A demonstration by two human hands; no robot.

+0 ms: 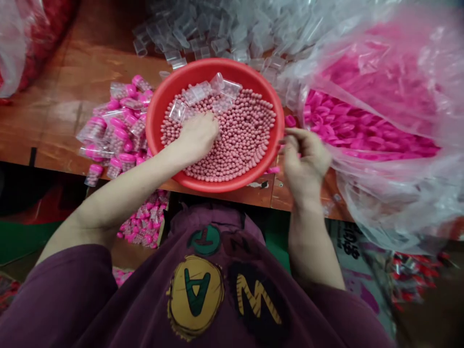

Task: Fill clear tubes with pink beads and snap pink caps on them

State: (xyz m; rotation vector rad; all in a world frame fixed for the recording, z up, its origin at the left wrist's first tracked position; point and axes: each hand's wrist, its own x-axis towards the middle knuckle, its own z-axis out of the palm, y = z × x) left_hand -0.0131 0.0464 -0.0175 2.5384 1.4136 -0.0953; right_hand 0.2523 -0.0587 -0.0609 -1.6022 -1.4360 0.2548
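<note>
A round red basin (155, 108) holds a bed of pink beads (246, 130), with several clear plastic tubes (197, 93) lying on top toward its far side. My left hand (199, 137) is inside the basin, low over the beads, its fingers curled closed and whatever they grip hidden. Just outside the right rim is my right hand (306, 157), its thumb and fingers drawn together; I cannot make out what is between them. A loose pink cap (290, 121) sits between that hand and the clear bag (366, 169) of pink caps (344, 121).
Left of the basin lies a pile of bead-filled tubes with pink caps (121, 130). Many clear tubes (224, 34) are heaped behind it. More filled tubes (145, 222) are below the table edge. A bag of red pieces (43, 43) stands far left on the wooden table (54, 125).
</note>
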